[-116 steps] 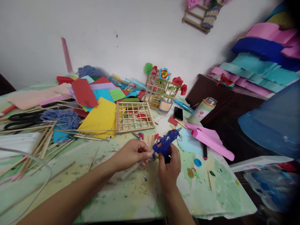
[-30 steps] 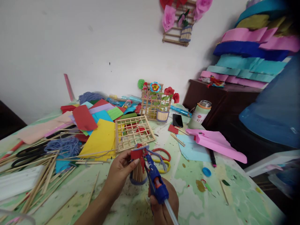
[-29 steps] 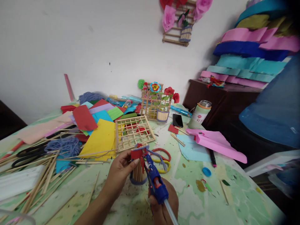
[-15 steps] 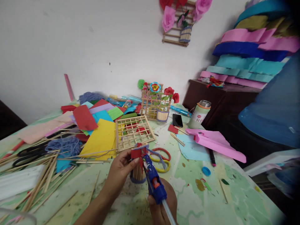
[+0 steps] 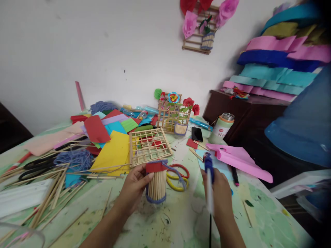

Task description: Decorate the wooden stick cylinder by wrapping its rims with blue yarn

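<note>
My left hand (image 5: 134,186) grips a small pot made of bamboo sticks (image 5: 157,186), thumb on its front and the fingers behind. Blue yarn edges its top and bottom, and a strip of red paper (image 5: 154,167) lies across the upper part. From the rim a loose yarn tail (image 5: 179,176) trails to the right, over scissors with red and yellow handles (image 5: 178,188). Off to the right, my right hand (image 5: 219,189) is closed around a blue hot glue gun (image 5: 209,168), a pale glue stick showing at its rear. The gun is apart from the pot.
Behind the pot lies a stick lattice (image 5: 150,146). Colored paper (image 5: 113,151), yarn (image 5: 73,159), black scissors (image 5: 38,165) and loose sticks (image 5: 53,193) cover the left. A phone (image 5: 197,134), bottle (image 5: 221,129) and pink paper (image 5: 240,160) stand or lie at right.
My right hand has moved the glue gun away from the pot to the right. The red paper strip, earlier partly behind the gun, now shows flat across the pot's top.
</note>
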Motion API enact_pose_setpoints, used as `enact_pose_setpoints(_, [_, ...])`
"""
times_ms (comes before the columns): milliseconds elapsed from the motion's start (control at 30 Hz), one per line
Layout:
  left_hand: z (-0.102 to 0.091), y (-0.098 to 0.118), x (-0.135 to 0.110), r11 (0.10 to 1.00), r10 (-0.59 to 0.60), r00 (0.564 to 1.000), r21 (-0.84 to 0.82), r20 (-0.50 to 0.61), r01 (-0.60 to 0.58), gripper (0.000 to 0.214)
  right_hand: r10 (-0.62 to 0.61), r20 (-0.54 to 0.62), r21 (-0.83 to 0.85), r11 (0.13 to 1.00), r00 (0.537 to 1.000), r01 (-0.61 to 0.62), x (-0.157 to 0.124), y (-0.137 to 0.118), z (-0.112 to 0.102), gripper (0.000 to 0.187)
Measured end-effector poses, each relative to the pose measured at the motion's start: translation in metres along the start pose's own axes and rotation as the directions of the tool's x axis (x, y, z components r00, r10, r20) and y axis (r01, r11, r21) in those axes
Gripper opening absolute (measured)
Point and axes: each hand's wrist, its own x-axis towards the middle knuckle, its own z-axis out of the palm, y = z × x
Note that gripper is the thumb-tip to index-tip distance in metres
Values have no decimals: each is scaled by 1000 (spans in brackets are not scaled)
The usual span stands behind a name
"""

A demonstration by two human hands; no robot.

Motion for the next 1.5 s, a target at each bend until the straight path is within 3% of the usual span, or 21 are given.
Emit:
enact_pose_setpoints(33, [1,1,-1,999,-26,999,-26,18,27,29,20,73,-165,986,997,-8,11,6,2,33])
enact_pose_setpoints(100, [2,1,-2,995,-72,996,-66,53,76,32,31,177,-344,939,984,33,25,14,12,33])
enact_pose_setpoints(200, [3,-1,-4,989,-104,989,-93,101,114,31,-4,263,-418,901,965,118,29,22,28,36])
enact_pose_setpoints(300, [3,-3,-4,988,-109,987,-93,119,121,30,-21,241,-412,903,970,121,25,22,33,40])
enact_pose_setpoints(400, [3,-4,-4,990,-110,987,-78,116,119,32,-94,122,-258,958,988,123,22,10,24,41])
enact_pose_setpoints(467, [3,-5,-4,991,-114,986,-62,123,122,30,-197,63,-28,980,978,199,19,-5,15,35])
enact_pose_setpoints(533, [4,-4,-5,990,-122,983,-49,137,130,29,-279,55,217,941,959,261,16,-22,7,30])
enact_pose_setpoints(633, [5,-3,-7,990,-125,978,-39,166,133,29,-359,177,444,860,917,251,13,-46,-1,33])
enact_pose_setpoints(767, [6,-4,-8,990,-128,974,-30,185,136,28,-422,344,628,768,839,128,10,-63,-2,30])
enact_pose_setpoints(867, [6,-6,-8,991,-129,971,-17,203,135,27,-416,386,653,753,823,75,10,-67,1,23])
enact_pose_setpoints(1067, [4,-9,-8,994,-108,969,3,222,110,25,-349,398,633,774,848,22,10,-67,10,21])
enact_pose_setpoints(1200, [3,-10,-7,994,-105,970,1,218,108,28,-373,428,654,757,823,2,13,-64,10,23])
enact_pose_setpoints(1367, [4,-11,-7,995,-102,975,1,197,104,29,-375,531,693,708,760,-134,18,-63,6,24])
enact_pose_setpoints(1500, [6,-11,-8,993,-117,975,8,191,117,30,-337,547,705,680,767,-204,17,-62,10,22])
